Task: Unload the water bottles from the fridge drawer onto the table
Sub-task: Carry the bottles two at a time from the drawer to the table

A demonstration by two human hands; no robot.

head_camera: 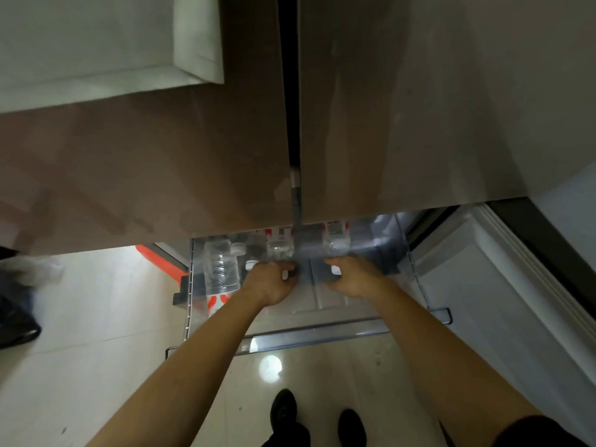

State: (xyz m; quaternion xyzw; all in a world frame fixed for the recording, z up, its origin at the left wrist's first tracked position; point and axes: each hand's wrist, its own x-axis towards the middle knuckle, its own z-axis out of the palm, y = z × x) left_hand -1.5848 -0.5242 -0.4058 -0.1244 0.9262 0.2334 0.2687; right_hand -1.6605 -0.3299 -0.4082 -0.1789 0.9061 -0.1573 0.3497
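The clear plastic fridge drawer [322,333] is pulled out below the brown fridge doors. Several clear water bottles with red and white labels lie in it: one bottle [221,269] along the left wall, others [280,248] at the back, partly hidden under the doors. My left hand [271,282] reaches into the drawer's middle, fingers curled round a bottle whose white cap [285,275] shows between them. My right hand [351,275] is beside it, curled round another bottle with its white cap [335,271] at the thumb. The bodies of both held bottles are blurred and dark.
The closed brown fridge doors [193,156] overhang the drawer's back. A white lower door panel [483,285] stands open at the right. On the glossy tiled floor are my black shoes [283,411] and, at the left, a dark bag [16,317].
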